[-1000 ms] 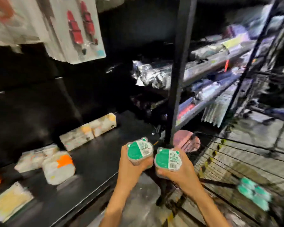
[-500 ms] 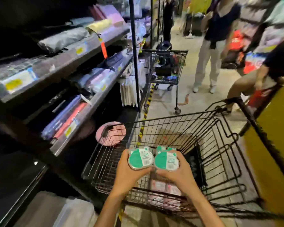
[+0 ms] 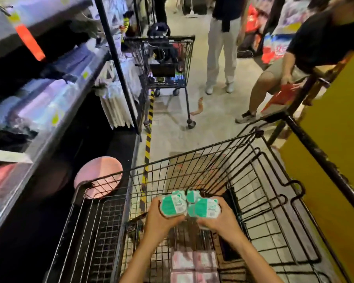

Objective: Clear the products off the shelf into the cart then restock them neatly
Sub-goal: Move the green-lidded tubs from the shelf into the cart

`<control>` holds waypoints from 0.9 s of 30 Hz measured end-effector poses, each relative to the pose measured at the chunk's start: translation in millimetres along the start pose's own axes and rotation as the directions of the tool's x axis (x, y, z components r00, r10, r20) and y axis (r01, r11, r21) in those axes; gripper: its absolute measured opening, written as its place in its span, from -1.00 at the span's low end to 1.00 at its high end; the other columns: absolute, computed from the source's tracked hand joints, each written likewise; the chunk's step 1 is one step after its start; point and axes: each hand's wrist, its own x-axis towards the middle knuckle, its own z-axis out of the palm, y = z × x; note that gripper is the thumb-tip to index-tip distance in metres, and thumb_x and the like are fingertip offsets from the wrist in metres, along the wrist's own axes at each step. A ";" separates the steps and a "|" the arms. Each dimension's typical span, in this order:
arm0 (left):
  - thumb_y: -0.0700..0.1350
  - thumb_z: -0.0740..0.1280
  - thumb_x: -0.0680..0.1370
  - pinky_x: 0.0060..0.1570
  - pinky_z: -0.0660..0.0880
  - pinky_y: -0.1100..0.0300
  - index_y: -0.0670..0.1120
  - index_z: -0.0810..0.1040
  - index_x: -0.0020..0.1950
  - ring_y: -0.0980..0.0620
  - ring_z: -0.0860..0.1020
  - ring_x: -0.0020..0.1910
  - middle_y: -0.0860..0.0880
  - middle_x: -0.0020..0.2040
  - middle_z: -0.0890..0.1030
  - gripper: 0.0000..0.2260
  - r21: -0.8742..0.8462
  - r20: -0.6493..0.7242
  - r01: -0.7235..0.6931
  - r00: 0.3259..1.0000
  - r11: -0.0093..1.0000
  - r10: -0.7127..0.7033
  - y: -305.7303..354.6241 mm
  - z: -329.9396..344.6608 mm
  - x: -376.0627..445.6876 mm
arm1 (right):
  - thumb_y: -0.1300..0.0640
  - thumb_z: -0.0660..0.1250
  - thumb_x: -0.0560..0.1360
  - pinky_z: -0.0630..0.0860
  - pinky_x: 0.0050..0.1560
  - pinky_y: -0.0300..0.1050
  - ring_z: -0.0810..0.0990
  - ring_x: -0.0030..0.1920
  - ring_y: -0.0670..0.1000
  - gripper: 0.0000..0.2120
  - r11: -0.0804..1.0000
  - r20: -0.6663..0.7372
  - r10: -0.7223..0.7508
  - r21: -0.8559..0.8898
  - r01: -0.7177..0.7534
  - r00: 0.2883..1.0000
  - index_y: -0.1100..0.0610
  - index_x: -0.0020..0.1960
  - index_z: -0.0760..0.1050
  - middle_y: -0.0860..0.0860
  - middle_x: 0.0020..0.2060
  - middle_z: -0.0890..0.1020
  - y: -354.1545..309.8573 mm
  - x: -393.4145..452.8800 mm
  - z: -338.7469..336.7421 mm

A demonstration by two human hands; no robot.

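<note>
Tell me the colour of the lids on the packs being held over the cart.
Green with white labels, on the packs, seen in the head view.

A pale concrete floor (image 3: 213,123) runs up the aisle, with a strip of yellow-and-black hazard tape (image 3: 148,139) along the foot of the dark shelving (image 3: 55,111) left of it. A black upright post (image 3: 119,66) stands at the shelving's front edge. Right of the tape, further up the aisle, a second trolley (image 3: 168,62) is parked. A mustard-yellow wall (image 3: 339,139) closes the far right side, opposite the shelving. Two people stand beyond the trolley.
</note>
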 end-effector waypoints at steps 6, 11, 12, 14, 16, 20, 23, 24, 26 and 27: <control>-0.08 0.64 0.17 -0.01 0.41 0.34 -0.10 0.47 0.21 0.06 0.42 0.10 -0.03 0.13 0.44 -0.33 0.144 -0.008 0.108 0.994 0.984 -0.108 -46.2 23.5 70.2 | 0.30 0.60 0.21 0.60 -0.18 -0.26 0.63 -0.01 -0.06 -0.40 0.997 -0.013 0.076 -0.013 -0.076 0.997 0.10 0.14 0.39 -0.03 -0.03 0.60 29.5 79.8 11.7; 0.11 0.65 0.07 -0.12 0.54 0.26 0.03 0.52 0.07 0.11 0.55 0.03 0.08 0.04 0.55 -0.36 0.170 0.033 0.186 0.980 0.968 -0.195 -93.9 51.6 126.9 | 0.37 0.56 0.25 0.53 -0.33 -0.38 0.56 -0.14 -0.20 -0.43 0.992 -0.019 0.125 -0.007 -0.125 0.992 0.05 0.10 0.35 -0.12 -0.11 0.55 62.6 141.0 27.2; 0.16 0.63 0.01 -0.10 0.59 0.16 0.04 0.55 0.07 0.10 0.59 0.01 0.06 0.03 0.59 -0.32 0.168 0.035 0.204 0.976 0.964 -0.213 -110.7 59.4 137.8 | 0.37 0.55 0.26 0.52 -0.34 -0.39 0.55 -0.14 -0.22 -0.44 0.991 -0.021 0.135 -0.006 -0.135 0.991 0.05 0.09 0.35 -0.13 -0.12 0.54 70.2 151.2 29.3; 0.13 0.62 -0.01 -0.06 0.61 0.09 0.01 0.56 0.08 0.10 0.59 0.00 0.04 0.03 0.60 -0.30 0.165 0.010 0.199 0.979 0.966 -0.203 -150.9 78.3 159.2 | 0.36 0.55 0.27 0.51 -0.33 -0.39 0.55 -0.14 -0.23 -0.45 0.989 -0.019 0.145 0.002 -0.145 0.989 0.04 0.09 0.35 -0.15 -0.12 0.54 85.3 168.8 32.4; 0.10 0.62 0.02 -0.08 0.59 0.16 -0.01 0.54 0.08 0.10 0.58 0.02 0.05 0.04 0.58 -0.32 0.181 0.020 0.207 0.977 0.961 -0.214 -131.1 81.6 160.3 | 0.35 0.55 0.27 0.51 -0.30 -0.37 0.55 -0.14 -0.23 -0.45 0.989 -0.013 0.145 -0.003 -0.145 0.989 0.04 0.09 0.34 -0.15 -0.13 0.55 99.9 183.9 34.5; -0.22 0.63 0.17 -0.20 0.36 0.43 -0.09 0.47 0.15 0.10 0.47 0.05 0.01 0.09 0.49 -0.39 0.131 0.013 0.236 0.971 0.963 -0.239 -135.2 94.9 172.4 | 0.30 0.57 0.26 0.58 -0.18 -0.25 0.61 -0.04 -0.09 -0.45 0.992 0.026 0.129 -0.010 -0.129 0.991 0.01 0.08 0.35 -0.03 -0.04 0.59 120.9 210.8 36.7; -0.30 0.60 0.19 -0.26 0.35 0.49 -0.05 0.43 0.12 0.10 0.48 0.01 -0.01 0.09 0.50 -0.41 0.111 0.013 0.237 0.971 0.965 -0.240 -145.6 102.7 178.5 | 0.32 0.57 0.26 0.61 -0.06 -0.13 0.62 0.04 0.01 -0.46 0.993 0.096 0.118 -0.026 -0.116 0.988 0.01 0.06 0.36 0.03 0.03 0.60 136.0 224.8 36.4; -0.30 0.60 0.18 -0.23 0.40 0.44 -0.02 0.41 0.10 0.08 0.50 0.01 -0.01 0.08 0.50 -0.40 0.114 0.004 0.241 0.970 0.964 -0.243 -148.0 103.9 179.2 | 0.33 0.57 0.26 0.61 -0.05 -0.13 0.62 0.05 0.01 -0.44 0.993 0.115 0.114 -0.028 -0.111 0.987 0.05 0.10 0.35 0.03 0.04 0.60 140.4 227.5 35.7; -0.28 0.62 0.16 -0.07 0.47 0.23 -0.02 0.41 0.12 0.00 0.51 0.08 -0.03 0.10 0.51 -0.37 0.104 -0.005 0.231 0.973 0.967 -0.232 -150.7 105.5 180.3 | 0.30 0.59 0.24 0.60 0.04 -0.05 0.61 0.09 0.02 -0.38 0.994 0.143 0.105 -0.034 -0.101 0.984 0.11 0.17 0.34 0.05 0.08 0.59 147.6 231.1 33.0; -0.27 0.62 0.16 0.00 0.45 0.20 -0.05 0.43 0.15 -0.01 0.49 0.10 -0.04 0.11 0.50 -0.35 0.120 -0.017 0.216 0.976 0.969 -0.216 -151.5 105.7 180.2 | 0.29 0.59 0.24 0.58 0.09 0.01 0.59 0.12 0.03 -0.35 0.995 0.159 0.101 -0.041 -0.095 0.982 0.11 0.19 0.33 0.07 0.11 0.58 150.6 232.3 31.7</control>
